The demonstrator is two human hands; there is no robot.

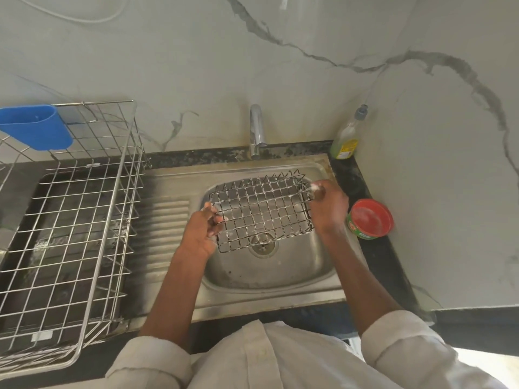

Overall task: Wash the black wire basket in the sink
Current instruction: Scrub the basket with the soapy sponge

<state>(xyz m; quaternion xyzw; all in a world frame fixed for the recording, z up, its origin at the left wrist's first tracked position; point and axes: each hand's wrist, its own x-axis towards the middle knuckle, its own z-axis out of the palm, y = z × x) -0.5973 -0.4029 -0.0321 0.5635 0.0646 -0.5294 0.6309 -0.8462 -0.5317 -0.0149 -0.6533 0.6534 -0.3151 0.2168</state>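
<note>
Black wire basket (262, 210) held over the steel sink (280, 276) drain for soaping; left hand (203, 231) and right hand (328, 206) each grip opposite rims.

The person wears a loose white shirt (269, 357) of creased cloth. Both sleeves are rolled into thick cuffs near the elbows, leaving the forearms bare. The left sleeve (148, 360) ends in a fat, soft fold with a wrinkled edge; the right sleeve (404, 341) shows a similar wide, turned-back band. A stitched seam runs down the shirt front. White suds cling to the fingers of the left hand (203, 231) and the right hand (327, 204), with a wet sheen along the right forearm. No rings, watch or bracelets show.
</note>
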